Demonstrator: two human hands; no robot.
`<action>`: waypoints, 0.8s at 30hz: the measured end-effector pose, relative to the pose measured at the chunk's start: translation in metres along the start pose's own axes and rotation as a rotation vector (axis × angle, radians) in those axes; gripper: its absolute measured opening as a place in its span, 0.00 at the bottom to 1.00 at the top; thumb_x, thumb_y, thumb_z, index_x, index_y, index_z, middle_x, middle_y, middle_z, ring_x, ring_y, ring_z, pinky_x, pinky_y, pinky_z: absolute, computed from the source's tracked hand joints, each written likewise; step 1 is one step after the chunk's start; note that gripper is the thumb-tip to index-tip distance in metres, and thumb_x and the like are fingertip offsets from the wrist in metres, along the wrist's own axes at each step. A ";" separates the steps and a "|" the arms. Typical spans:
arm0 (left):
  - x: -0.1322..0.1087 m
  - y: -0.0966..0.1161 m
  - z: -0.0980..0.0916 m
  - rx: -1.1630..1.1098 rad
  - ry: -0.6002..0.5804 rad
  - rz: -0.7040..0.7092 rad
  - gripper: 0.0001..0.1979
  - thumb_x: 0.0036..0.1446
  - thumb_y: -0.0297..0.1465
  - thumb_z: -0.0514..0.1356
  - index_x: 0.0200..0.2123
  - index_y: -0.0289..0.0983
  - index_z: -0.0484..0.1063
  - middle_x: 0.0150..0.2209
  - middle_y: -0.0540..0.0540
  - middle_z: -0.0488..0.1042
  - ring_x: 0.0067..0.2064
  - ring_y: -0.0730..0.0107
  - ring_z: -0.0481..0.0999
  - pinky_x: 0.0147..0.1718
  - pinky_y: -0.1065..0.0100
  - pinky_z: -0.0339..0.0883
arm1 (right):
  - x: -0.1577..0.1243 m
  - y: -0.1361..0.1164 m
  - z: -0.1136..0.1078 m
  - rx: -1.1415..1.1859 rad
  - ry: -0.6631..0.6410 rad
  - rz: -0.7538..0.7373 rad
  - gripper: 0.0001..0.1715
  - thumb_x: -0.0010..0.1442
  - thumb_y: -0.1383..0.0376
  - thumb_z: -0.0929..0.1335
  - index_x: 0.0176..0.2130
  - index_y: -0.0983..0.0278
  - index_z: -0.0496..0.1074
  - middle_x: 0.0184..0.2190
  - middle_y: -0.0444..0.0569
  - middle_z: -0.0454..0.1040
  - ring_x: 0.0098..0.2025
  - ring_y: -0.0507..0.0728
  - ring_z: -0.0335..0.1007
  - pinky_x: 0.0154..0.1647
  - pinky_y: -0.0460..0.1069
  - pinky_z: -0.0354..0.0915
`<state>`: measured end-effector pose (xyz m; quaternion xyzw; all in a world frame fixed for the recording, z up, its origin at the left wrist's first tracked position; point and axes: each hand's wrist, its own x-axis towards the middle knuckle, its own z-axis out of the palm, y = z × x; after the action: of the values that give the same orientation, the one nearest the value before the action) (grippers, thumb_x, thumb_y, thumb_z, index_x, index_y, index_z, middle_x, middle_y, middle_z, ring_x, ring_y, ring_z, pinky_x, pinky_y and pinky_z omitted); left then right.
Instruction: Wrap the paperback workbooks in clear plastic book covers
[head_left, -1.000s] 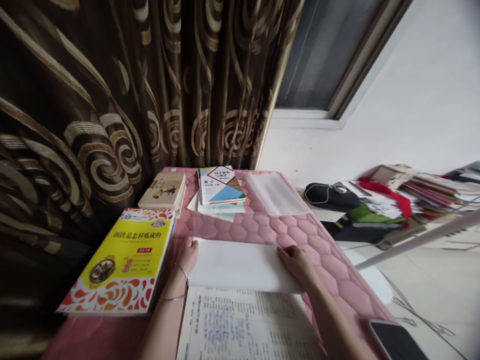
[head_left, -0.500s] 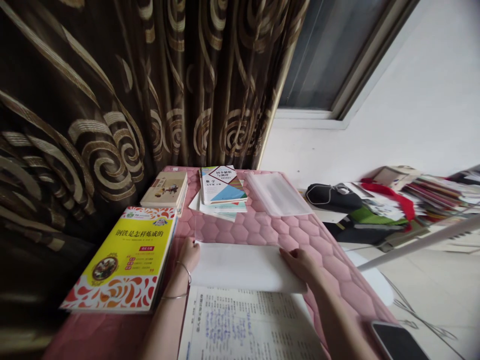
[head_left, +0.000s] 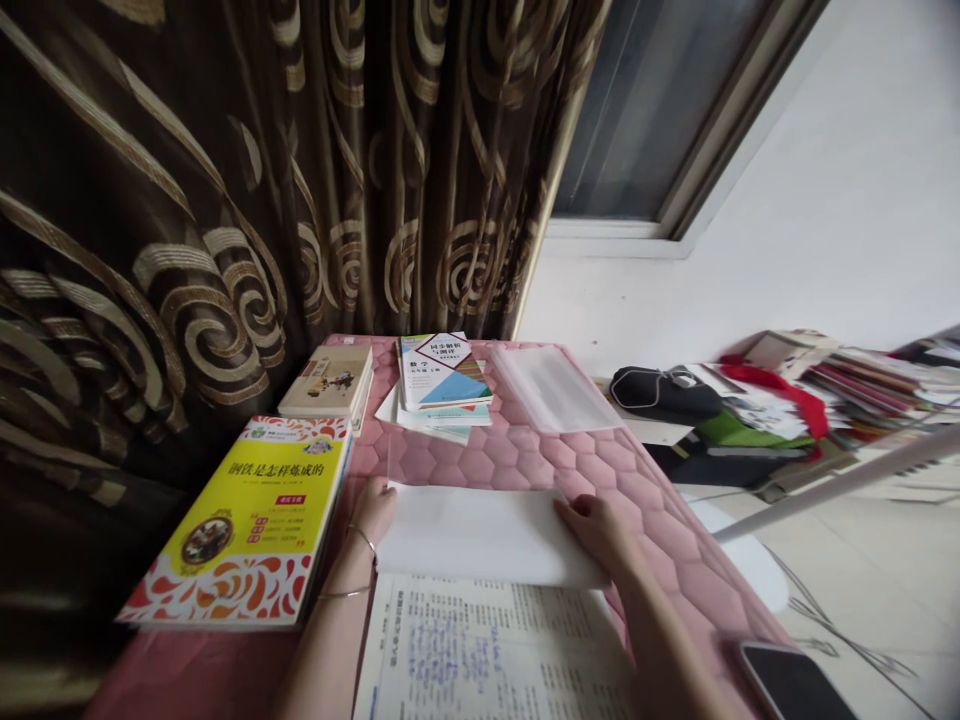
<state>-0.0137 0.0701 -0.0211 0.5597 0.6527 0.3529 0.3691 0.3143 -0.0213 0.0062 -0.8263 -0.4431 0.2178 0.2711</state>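
Note:
My left hand, with thin bracelets on its wrist, pinches the upper left corner of a smooth white sheet. The right edge of that sheet is between the thumb and fingers of my right hand. Against the near side of the sheet lies a printed workbook page with blue handwriting, its text turned sideways. A faint clear plastic edge shows on the pink cloth just beyond the sheet. How the sheet joins the workbook is hidden.
A yellow book and a smaller beige book stack lie on the left. Farther back are a math workbook and translucent plastic covers. A phone rests at the pink table's right edge. Bags and papers are piled beyond.
Both hands keep their hold on the white sheet and have hardly moved. The whole view has shifted very slightly.

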 end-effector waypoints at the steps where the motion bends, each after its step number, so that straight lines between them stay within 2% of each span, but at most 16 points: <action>1: 0.000 0.001 -0.001 -0.018 -0.007 0.008 0.01 0.42 0.29 0.54 0.22 0.38 0.63 0.18 0.55 0.63 0.26 0.70 0.66 0.26 0.72 0.56 | 0.000 0.000 0.000 0.051 0.016 -0.009 0.16 0.48 0.56 0.67 0.16 0.60 0.63 0.16 0.45 0.66 0.23 0.54 0.63 0.24 0.48 0.54; 3: -0.001 0.004 -0.003 -0.052 -0.017 0.022 0.03 0.43 0.31 0.54 0.24 0.39 0.63 0.19 0.55 0.63 0.26 0.71 0.65 0.26 0.72 0.56 | -0.003 0.001 -0.001 0.187 0.043 -0.041 0.18 0.46 0.53 0.68 0.16 0.60 0.62 0.16 0.44 0.65 0.23 0.54 0.60 0.23 0.47 0.54; 7: -0.007 0.012 -0.009 -0.179 -0.047 0.110 0.10 0.47 0.39 0.54 0.31 0.39 0.63 0.24 0.55 0.65 0.27 0.72 0.65 0.28 0.71 0.59 | -0.010 0.004 -0.006 0.529 0.073 -0.109 0.26 0.42 0.43 0.70 0.19 0.60 0.62 0.18 0.43 0.65 0.23 0.52 0.58 0.21 0.46 0.54; 11: -0.017 0.020 -0.013 -0.295 -0.074 0.174 0.16 0.48 0.44 0.55 0.35 0.39 0.63 0.26 0.54 0.64 0.28 0.71 0.65 0.29 0.70 0.60 | -0.018 0.004 -0.012 0.758 0.063 -0.141 0.31 0.41 0.41 0.73 0.21 0.60 0.60 0.25 0.45 0.69 0.24 0.51 0.60 0.21 0.46 0.55; 16: -0.024 0.027 -0.013 -0.381 -0.073 0.178 0.17 0.48 0.46 0.56 0.34 0.40 0.62 0.26 0.54 0.64 0.28 0.72 0.65 0.29 0.70 0.60 | -0.021 0.006 -0.014 0.832 0.048 -0.171 0.28 0.45 0.43 0.73 0.23 0.60 0.60 0.26 0.43 0.66 0.24 0.50 0.58 0.21 0.45 0.55; 20: -0.024 0.027 -0.013 -0.318 -0.021 0.196 0.14 0.49 0.43 0.56 0.32 0.39 0.62 0.25 0.54 0.65 0.28 0.72 0.65 0.27 0.71 0.60 | -0.021 0.005 -0.013 0.821 0.073 -0.162 0.29 0.44 0.43 0.73 0.23 0.61 0.61 0.23 0.41 0.63 0.23 0.49 0.56 0.21 0.45 0.54; 24: -0.022 0.023 -0.011 -0.256 0.025 0.196 0.12 0.51 0.42 0.56 0.31 0.39 0.63 0.23 0.55 0.64 0.26 0.73 0.64 0.26 0.72 0.59 | -0.019 0.006 -0.014 0.818 0.010 -0.116 0.28 0.42 0.45 0.75 0.22 0.61 0.61 0.22 0.40 0.64 0.22 0.49 0.56 0.21 0.44 0.53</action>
<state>-0.0106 0.0506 0.0065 0.5647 0.5492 0.4745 0.3930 0.3168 -0.0434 0.0154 -0.6251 -0.3647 0.3560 0.5912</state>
